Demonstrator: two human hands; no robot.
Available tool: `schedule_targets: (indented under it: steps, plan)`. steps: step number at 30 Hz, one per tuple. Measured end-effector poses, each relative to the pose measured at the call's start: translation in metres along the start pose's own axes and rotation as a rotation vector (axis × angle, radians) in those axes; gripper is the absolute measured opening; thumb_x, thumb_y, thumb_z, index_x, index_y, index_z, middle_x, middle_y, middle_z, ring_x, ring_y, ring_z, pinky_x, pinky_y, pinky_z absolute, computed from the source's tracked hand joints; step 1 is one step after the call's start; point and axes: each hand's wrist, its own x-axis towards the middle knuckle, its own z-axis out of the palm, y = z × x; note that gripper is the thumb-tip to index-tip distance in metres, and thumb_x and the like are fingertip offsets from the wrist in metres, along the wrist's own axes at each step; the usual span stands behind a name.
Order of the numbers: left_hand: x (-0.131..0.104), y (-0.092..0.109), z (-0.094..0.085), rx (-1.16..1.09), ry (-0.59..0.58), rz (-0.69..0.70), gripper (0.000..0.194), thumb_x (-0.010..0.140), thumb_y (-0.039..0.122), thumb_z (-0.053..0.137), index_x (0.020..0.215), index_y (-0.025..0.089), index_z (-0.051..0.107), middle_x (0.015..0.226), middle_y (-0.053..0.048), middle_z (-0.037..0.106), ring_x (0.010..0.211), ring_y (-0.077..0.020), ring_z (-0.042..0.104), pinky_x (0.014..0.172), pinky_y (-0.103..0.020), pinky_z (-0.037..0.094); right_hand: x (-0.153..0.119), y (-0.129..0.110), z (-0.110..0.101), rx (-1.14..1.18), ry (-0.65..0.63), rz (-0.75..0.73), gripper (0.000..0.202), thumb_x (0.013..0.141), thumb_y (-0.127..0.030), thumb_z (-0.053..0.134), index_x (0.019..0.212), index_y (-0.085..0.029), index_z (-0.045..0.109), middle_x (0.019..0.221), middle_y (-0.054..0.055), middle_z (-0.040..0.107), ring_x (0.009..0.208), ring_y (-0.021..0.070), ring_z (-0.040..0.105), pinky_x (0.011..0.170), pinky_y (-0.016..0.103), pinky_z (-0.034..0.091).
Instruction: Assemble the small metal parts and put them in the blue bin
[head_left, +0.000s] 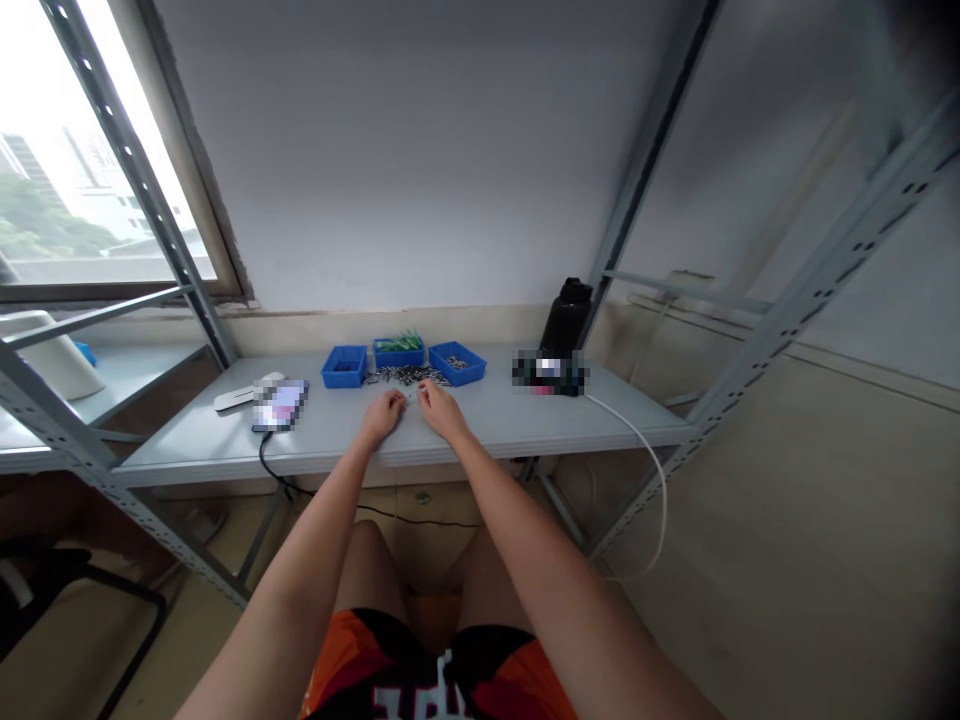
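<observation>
My left hand [385, 413] rests on the shelf table, its fingers closed in a pinch. Close beside it, my right hand [441, 408] is pinched too, with the fingertips of both facing each other. A tiny pale, thin piece shows between them, too small to name. Just beyond the fingers lies a loose pile of small dark and silvery slim parts [405, 375]. Behind the pile stand three blue trays: the left tray [344, 380] has dark contents, the middle tray [398, 358] green slim pieces, and the right tray [469, 374] small metallic-looking bits.
A phone [281, 405] with a black cable and a white flat object [236, 398] lie at the left. At the right stand a black bottle [566, 318] and a blurred-out dark item [547, 373] near a white cable [652, 455]. Metal uprights flank the table [495, 425].
</observation>
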Motion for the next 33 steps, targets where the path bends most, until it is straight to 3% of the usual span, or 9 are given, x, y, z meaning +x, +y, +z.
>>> schedule_targets:
  steps: [3, 6, 11, 14, 28, 33]
  plan:
    - [-0.0003, 0.0006, -0.0003, 0.019, 0.007, -0.013, 0.019, 0.087, 0.017, 0.044, 0.085, 0.017, 0.064, 0.078, -0.007, 0.069, 0.076, -0.0204, 0.061, 0.077, -0.030, 0.044, 0.0004, 0.0008, 0.0013, 0.003, 0.016, -0.017, 0.030, 0.094, -0.024, 0.041, 0.121, -0.018, 0.052, 0.111, 0.011, 0.064, 0.098, 0.0213, 0.058, 0.084, 0.031, 0.043]
    - [-0.0004, 0.0009, 0.0000, 0.027, 0.007, -0.017, 0.018, 0.086, 0.016, 0.045, 0.086, 0.017, 0.063, 0.078, -0.007, 0.069, 0.076, -0.0205, 0.061, 0.078, -0.031, 0.044, 0.0008, 0.0019, 0.0022, -0.004, 0.018, -0.078, 0.027, 0.091, -0.019, 0.040, 0.114, -0.019, 0.055, 0.112, 0.011, 0.061, 0.102, 0.0206, 0.056, 0.086, 0.030, 0.042]
    - [0.0003, 0.0004, 0.0009, 0.021, 0.017, -0.032, 0.017, 0.086, 0.016, 0.046, 0.082, 0.017, 0.062, 0.077, -0.006, 0.068, 0.075, -0.0200, 0.060, 0.078, -0.030, 0.044, 0.0009, 0.0020, 0.0020, -0.046, -0.019, -0.124, 0.021, 0.094, -0.023, 0.038, 0.090, -0.020, 0.059, 0.097, 0.007, 0.062, 0.094, 0.0189, 0.054, 0.086, 0.029, 0.040]
    - [0.0005, 0.0003, 0.0009, 0.004, 0.031, -0.036, 0.018, 0.087, 0.017, 0.045, 0.081, 0.017, 0.062, 0.077, -0.007, 0.068, 0.074, -0.0198, 0.060, 0.077, -0.030, 0.044, 0.0003, 0.0014, 0.0018, -0.049, -0.026, -0.112, 0.021, 0.094, -0.026, 0.041, 0.086, -0.020, 0.059, 0.092, 0.006, 0.062, 0.089, 0.0177, 0.054, 0.083, 0.028, 0.040]
    - [0.0018, -0.0009, 0.0008, -0.072, 0.093, -0.083, 0.022, 0.089, 0.026, 0.047, 0.092, 0.014, 0.065, 0.072, -0.006, 0.067, 0.070, -0.0201, 0.062, 0.072, -0.029, 0.045, -0.0014, -0.0005, 0.0013, -0.055, -0.018, -0.116, 0.021, 0.091, -0.030, 0.048, 0.083, -0.020, 0.064, 0.086, 0.006, 0.065, 0.082, 0.0172, 0.056, 0.079, 0.028, 0.041]
    - [0.0010, -0.0003, 0.0002, -0.058, 0.100, -0.101, 0.020, 0.085, 0.019, 0.048, 0.093, 0.015, 0.067, 0.073, -0.007, 0.068, 0.071, -0.0206, 0.062, 0.071, -0.029, 0.044, 0.0024, 0.0073, 0.0042, -0.032, 0.111, 0.015, 0.024, 0.090, -0.025, 0.045, 0.103, -0.019, 0.064, 0.104, 0.009, 0.065, 0.095, 0.0198, 0.058, 0.086, 0.031, 0.043]
